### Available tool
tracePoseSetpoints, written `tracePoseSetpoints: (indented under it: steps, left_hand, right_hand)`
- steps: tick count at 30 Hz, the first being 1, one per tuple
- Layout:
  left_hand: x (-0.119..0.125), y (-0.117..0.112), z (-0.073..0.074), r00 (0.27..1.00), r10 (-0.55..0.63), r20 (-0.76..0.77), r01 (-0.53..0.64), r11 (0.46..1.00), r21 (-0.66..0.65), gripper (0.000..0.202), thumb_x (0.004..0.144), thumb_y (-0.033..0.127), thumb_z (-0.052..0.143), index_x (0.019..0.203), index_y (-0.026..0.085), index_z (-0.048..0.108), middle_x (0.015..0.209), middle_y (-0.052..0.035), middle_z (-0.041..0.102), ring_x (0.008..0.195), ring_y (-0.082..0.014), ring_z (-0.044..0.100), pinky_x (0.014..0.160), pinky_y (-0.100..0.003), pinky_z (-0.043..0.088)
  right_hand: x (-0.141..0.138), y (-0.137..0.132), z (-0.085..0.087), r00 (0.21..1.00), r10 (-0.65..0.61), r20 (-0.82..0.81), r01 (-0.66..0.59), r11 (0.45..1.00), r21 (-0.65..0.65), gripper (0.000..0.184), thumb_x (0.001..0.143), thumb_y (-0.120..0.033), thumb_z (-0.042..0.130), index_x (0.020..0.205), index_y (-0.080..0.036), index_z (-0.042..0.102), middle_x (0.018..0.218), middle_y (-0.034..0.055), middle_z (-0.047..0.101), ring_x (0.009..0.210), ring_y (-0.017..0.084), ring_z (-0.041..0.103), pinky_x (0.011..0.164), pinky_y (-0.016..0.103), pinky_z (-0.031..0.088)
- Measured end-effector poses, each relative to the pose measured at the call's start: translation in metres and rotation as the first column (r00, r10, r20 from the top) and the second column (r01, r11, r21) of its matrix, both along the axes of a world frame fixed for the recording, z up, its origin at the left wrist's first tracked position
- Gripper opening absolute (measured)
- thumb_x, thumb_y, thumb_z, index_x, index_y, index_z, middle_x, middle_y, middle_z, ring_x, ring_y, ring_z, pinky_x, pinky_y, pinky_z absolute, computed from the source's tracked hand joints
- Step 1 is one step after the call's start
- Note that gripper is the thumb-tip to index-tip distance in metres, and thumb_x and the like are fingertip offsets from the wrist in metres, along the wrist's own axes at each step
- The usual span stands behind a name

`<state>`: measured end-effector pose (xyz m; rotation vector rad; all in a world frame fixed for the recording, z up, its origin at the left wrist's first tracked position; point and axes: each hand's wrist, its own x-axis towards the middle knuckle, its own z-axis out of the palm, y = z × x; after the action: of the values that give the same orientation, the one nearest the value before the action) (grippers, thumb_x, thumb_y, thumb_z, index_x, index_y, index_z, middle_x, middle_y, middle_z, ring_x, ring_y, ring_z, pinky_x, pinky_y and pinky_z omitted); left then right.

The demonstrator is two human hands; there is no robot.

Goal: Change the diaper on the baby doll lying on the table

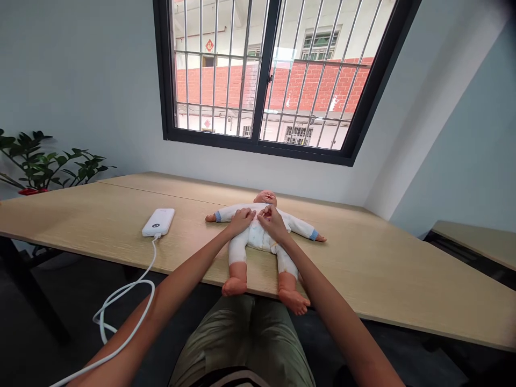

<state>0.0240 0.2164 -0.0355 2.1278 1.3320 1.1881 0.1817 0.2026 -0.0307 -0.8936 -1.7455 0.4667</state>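
A baby doll (pixel 263 200) lies on its back, its head toward the window and its bare feet at the table's front edge. It wears a white top (pixel 300 223) with blue cuffs and a white lower garment (pixel 258 236). My left hand (pixel 242 219) is on the left side of the doll's chest, fingers closed at the front of the top. Opposite it, my right hand (pixel 272 221) pinches the same front with bent fingers. The fingertips almost meet, and the cloth between them is partly hidden.
On the wooden table (pixel 363 269), left of the doll, lies a white power bank (pixel 158 222). Its white cable (pixel 151 263) loops off the front edge and over my left forearm. A potted plant (pixel 44 164) stands far left; a barred window (pixel 258 80) is behind.
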Motion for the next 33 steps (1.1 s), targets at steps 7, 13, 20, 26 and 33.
tracePoseSetpoints:
  steps: [7, 13, 20, 26, 33]
  left_hand:
    - [0.0004, -0.0017, 0.0016, 0.999, 0.0, -0.032, 0.0, 1.0, 0.001, 0.037, 0.096, 0.041, 0.04, 0.068, 0.02, 0.047, 0.081, -0.0037, 0.06, 0.091, -0.0214, 0.053, 0.085, -0.035, 0.043]
    - [-0.0001, -0.0046, 0.0029, 1.0, -0.007, -0.003, 0.007, 1.0, 0.011, 0.038, 0.095, 0.045, 0.043, 0.067, 0.02, 0.047, 0.079, -0.0033, 0.059, 0.089, -0.0215, 0.052, 0.082, -0.035, 0.044]
    - [-0.0014, -0.004, 0.0028, 0.999, -0.039, 0.031, 0.038, 0.999, 0.019, 0.038, 0.092, 0.047, 0.048, 0.065, 0.02, 0.044, 0.071, -0.0003, 0.052, 0.077, -0.0182, 0.05, 0.073, -0.031, 0.042]
    - [-0.002, -0.0048, 0.0017, 0.997, -0.05, 0.063, 0.049, 0.998, 0.025, 0.04, 0.091, 0.049, 0.049, 0.065, 0.02, 0.045, 0.073, -0.0004, 0.053, 0.078, -0.0176, 0.049, 0.073, -0.03, 0.041]
    - [-0.002, 0.0003, -0.0005, 0.995, -0.07, 0.071, 0.068, 0.997, 0.033, 0.043, 0.09, 0.053, 0.047, 0.064, 0.02, 0.043, 0.068, 0.0004, 0.049, 0.073, -0.0166, 0.047, 0.07, -0.028, 0.04]
  right_hand:
    - [0.0022, 0.0, 0.001, 1.0, -0.003, -0.016, 0.003, 1.0, 0.023, 0.027, 0.078, -0.038, 0.064, 0.091, -0.023, 0.046, 0.088, 0.0021, 0.059, 0.086, 0.018, 0.058, 0.077, 0.033, 0.047]
    - [0.0024, 0.0026, -0.0014, 0.995, 0.055, -0.088, -0.057, 0.998, -0.021, 0.035, 0.076, -0.043, 0.068, 0.08, -0.023, 0.04, 0.083, 0.0002, 0.058, 0.078, 0.016, 0.058, 0.07, 0.031, 0.047]
    - [0.0017, 0.0017, 0.0028, 0.955, 0.164, -0.248, -0.193, 0.976, -0.097, 0.049, 0.067, -0.047, 0.076, 0.073, -0.024, 0.034, 0.072, -0.0029, 0.055, 0.065, 0.013, 0.053, 0.066, 0.03, 0.046]
    - [0.0021, 0.0027, 0.0026, 0.941, 0.184, -0.283, -0.235, 0.959, -0.158, 0.054, 0.063, -0.053, 0.078, 0.074, -0.024, 0.034, 0.072, -0.0021, 0.056, 0.07, 0.015, 0.056, 0.07, 0.033, 0.049]
    - [0.0016, 0.0032, 0.0008, 0.944, 0.189, -0.27, -0.231, 0.964, -0.13, 0.05, 0.066, -0.05, 0.077, 0.074, -0.024, 0.035, 0.073, -0.003, 0.054, 0.069, 0.013, 0.053, 0.071, 0.031, 0.048]
